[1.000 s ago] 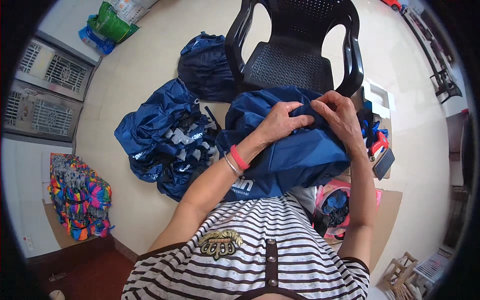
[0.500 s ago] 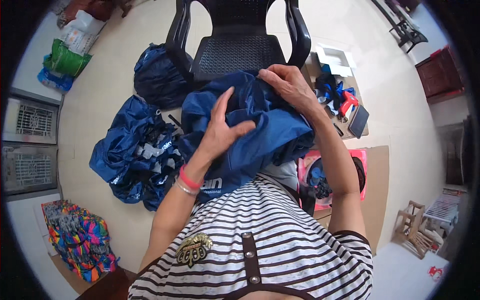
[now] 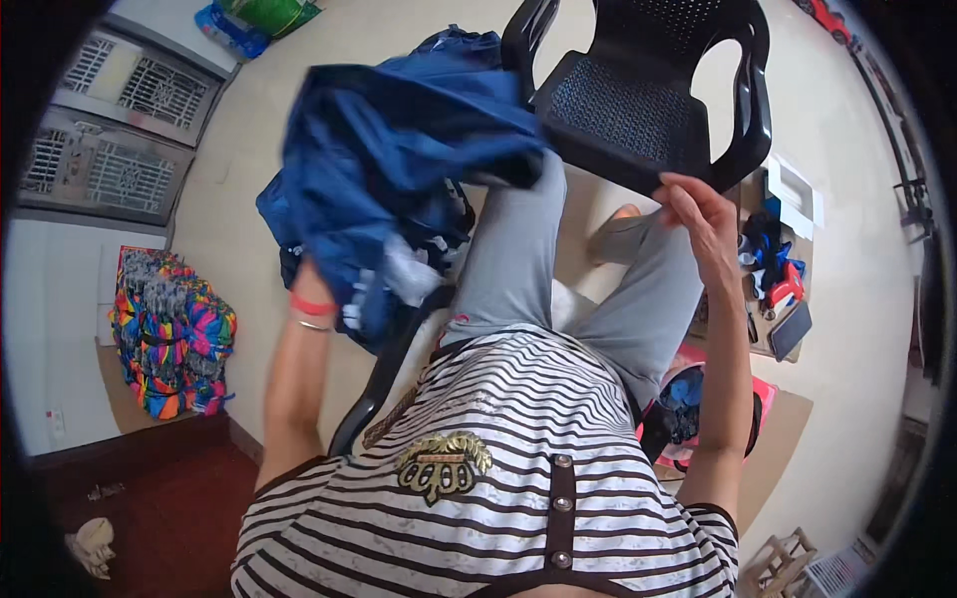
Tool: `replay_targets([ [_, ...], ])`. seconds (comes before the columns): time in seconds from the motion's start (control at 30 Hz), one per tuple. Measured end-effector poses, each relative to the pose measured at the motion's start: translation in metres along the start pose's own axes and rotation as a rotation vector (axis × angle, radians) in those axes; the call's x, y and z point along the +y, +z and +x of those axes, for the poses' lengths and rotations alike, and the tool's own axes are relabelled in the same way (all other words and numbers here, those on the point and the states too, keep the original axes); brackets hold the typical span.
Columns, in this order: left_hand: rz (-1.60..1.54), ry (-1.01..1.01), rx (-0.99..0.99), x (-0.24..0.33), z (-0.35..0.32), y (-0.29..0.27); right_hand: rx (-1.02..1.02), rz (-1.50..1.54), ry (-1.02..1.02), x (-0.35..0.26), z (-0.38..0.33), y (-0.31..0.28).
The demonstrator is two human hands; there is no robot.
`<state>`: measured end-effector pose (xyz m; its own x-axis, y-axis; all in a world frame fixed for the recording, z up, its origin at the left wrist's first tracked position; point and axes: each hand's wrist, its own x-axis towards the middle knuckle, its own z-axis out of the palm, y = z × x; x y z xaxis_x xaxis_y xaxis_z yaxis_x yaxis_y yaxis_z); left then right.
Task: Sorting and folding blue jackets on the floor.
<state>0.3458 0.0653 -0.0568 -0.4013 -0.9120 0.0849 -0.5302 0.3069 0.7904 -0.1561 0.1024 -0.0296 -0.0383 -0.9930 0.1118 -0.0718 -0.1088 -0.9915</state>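
Crumpled navy-blue fabric (image 3: 399, 130) spreads far and right from my nearer left hand (image 3: 317, 281), can't tell grip; right hand (image 3: 702, 214) well apart, fingers pinched.

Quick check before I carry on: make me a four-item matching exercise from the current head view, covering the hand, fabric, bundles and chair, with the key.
Column one:
1. Blurred navy fabric
2. Right hand
3. Multicoloured bundles
4. Chair in front of the person

Column two:
A. Near the wall at the picture's left
B. Black, with armrests
C. Hiding most of the left hand
D. Fingers bent, clear of the navy fabric

Right pairs: 1-C, 2-D, 3-A, 4-B
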Motion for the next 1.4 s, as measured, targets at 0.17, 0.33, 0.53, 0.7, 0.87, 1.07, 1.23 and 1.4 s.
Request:
replay_targets([
  [0.17,0.569,0.134,0.296,-0.041,0.059,-0.098,0.246,-0.208,0.227,0.066,0.003,-0.044],
  [0.33,-0.808,-0.729,0.59,-0.198,0.08,-0.213,0.275,-0.429,0.195,0.103,0.018,-0.038],
  [0.53,0.561,-0.731,0.215,-0.295,0.132,-0.051,0.547,-0.919,0.159,0.105,0.031,-0.042],
  [0.7,0.741,-0.901,-0.159,-0.363,0.129,-0.011,0.595,-0.907,0.217,0.105,0.046,-0.035],
  [0.87,0.656,-1.11,-0.385,-0.391,0.149,0.024,0.603,-1.045,0.284,0.102,0.057,-0.042],
  [1.07,0.818,-0.69,-0.471,-0.469,0.062,0.001,0.314,-1.0,-0.021,0.126,0.136,0.004],
  [1.23,0.639,-0.657,-0.41,-0.472,0.025,0.053,0.014,-1.077,-0.195,0.144,0.197,0.031],
  [1.4,0.615,-0.7,-0.441,-0.493,-0.001,0.025,-0.007,-1.16,-0.188,0.177,0.223,0.03],
])
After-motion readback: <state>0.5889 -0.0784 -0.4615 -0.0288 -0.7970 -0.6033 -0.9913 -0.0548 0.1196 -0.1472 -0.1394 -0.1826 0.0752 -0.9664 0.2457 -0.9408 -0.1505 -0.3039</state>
